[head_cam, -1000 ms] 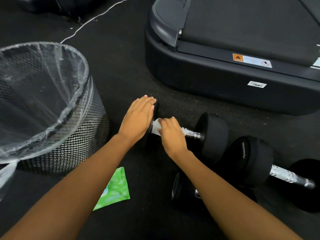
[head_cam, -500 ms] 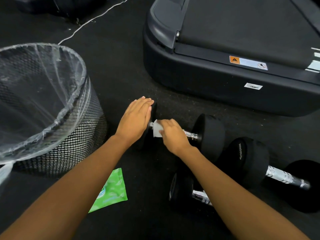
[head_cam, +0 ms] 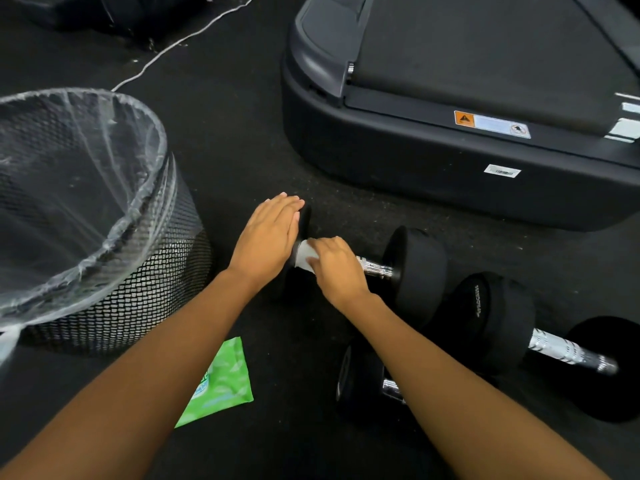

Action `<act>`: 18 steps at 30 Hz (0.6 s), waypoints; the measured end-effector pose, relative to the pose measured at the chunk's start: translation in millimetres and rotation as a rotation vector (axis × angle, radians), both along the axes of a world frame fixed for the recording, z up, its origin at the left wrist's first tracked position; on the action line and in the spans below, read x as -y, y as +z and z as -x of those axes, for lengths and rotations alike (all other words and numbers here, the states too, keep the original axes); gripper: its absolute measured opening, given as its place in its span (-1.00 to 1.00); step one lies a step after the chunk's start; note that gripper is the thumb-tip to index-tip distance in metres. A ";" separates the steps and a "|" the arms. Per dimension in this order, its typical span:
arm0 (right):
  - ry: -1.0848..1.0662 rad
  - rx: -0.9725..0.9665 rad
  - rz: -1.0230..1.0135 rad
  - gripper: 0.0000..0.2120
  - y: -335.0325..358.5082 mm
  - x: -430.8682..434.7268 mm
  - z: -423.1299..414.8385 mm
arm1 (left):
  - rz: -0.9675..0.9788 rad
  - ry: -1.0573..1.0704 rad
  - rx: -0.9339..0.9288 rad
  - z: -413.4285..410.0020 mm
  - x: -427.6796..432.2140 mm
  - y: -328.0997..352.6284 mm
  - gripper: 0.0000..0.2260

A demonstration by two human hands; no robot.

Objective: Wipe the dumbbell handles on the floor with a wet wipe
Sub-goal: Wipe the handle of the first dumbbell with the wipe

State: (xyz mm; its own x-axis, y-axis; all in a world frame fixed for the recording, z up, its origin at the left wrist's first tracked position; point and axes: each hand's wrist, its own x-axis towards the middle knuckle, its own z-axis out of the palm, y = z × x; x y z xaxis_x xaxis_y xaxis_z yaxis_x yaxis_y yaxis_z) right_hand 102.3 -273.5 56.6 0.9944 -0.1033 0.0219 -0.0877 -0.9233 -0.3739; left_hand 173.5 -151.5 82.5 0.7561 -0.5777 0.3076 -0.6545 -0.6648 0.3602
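Bin: a black mesh bin stands at far left on the floor, with a clear liner folded over its rim. The frame cuts off its left side, and I cannot tell what lies inside through the crinkled plastic.
Wipe pack: a green pack lies flat near the bin's base, partly under my left forearm.
Left hand: my left hand rests flat, fingers straight and together, on the near dumbbell's left head, hiding most of it.
Wet wipe: the white wet wipe is wrapped round the left end of the handle.
Right hand: my right hand has its fingers curled over the wet wipe, holding it on the handle.
Room: a bare strip of floor runs between the near dumbbell and the treadmill behind it.
Crowding: a right dumbbell lies just beside the near one.
Hidden: my right forearm covers much of a lower dumbbell.
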 end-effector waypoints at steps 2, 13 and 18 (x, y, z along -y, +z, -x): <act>0.003 -0.117 -0.016 -0.68 5.2 1.9 -10.2 | -0.001 -0.001 0.002 0.2 -0.8 -0.7 -0.69; 0.078 -0.097 0.106 -0.60 10.5 -0.5 -10.4 | -0.001 -0.013 0.015 2.0 -2.1 -0.8 -0.70; 0.026 -0.205 0.020 -0.66 11.7 -4.3 -22.3 | 0.001 -0.014 -0.009 0.5 -1.3 0.7 -0.69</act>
